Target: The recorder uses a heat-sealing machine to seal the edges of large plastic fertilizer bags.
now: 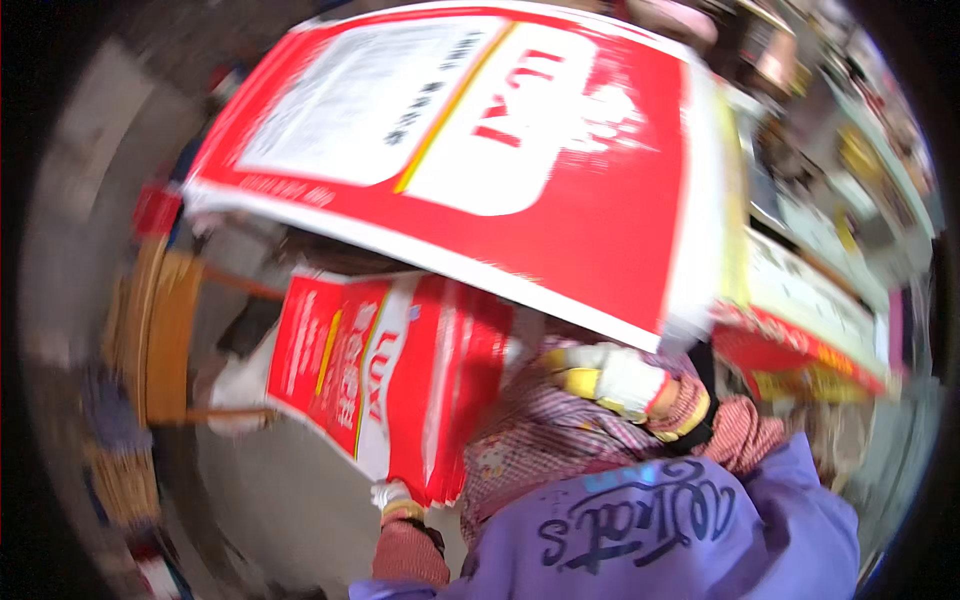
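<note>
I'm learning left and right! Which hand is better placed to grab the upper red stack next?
Probably the right hand: it's near the upper red stack, while the left hand is at the lower red bundle.

Print (515,105) on large red sheet (610,230), red bundle (335,350); script (645,515) on purple top (795,520)

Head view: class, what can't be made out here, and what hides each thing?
Head view: the right hand, its exact fingertip positions, lost in motion blur.
Head view: the left hand, its exact grip on the smaller red bundle, too small and blurred.
Head view: the large red-and-white stack, its small print blurred, its support hidden beneath it.
Head view: the clutter at upper right, smeared by blur.
</note>
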Available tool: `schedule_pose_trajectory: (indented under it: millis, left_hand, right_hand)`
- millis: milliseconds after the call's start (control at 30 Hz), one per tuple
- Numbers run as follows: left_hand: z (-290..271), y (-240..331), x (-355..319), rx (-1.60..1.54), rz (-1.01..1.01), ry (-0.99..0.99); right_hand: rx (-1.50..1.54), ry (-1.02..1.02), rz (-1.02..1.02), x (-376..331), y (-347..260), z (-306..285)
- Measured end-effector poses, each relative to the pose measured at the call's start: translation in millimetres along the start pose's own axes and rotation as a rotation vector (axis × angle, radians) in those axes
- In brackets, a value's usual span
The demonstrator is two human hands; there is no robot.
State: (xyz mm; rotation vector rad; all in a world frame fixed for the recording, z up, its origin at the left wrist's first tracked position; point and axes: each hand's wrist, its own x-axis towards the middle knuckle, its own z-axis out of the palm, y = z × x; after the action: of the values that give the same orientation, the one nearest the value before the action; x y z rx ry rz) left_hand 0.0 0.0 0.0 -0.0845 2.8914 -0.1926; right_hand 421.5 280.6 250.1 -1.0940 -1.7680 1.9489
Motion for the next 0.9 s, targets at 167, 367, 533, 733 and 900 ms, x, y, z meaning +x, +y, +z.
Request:
schedule_pose_trajectory:
  millis: [167,367,533,733,900]
  left_hand:
    - [-96.7,103.9,-96.0,-0.357,1.017,0.320]
    - [-214.1,201.2,-319.3,-0.820,1.916,0.377]
    - [-249.0,239.5,-436.0,-0.573,2.546,0.398]
    - [-243.2,265.3,-460.8,-0.366,2.600,0.392]
    - [-268.9,265.8,-454.3,-0.420,2.502,0.057]
  right_hand:
    - [-0.032,0.201,-0.226,-54.4,-6.5,-10.7]
    - [0.354,0.166,-0.102,-81.9,-4.8,-25.3]
    - [-0.030,0.171,-0.178,-114.7,7.7,-40.4]
    - [0.298,0.278,-0.181,-140.6,14.7,-53.4]
    - [0.649,0.450,-0.125,-154.0,0.6,-84.7]
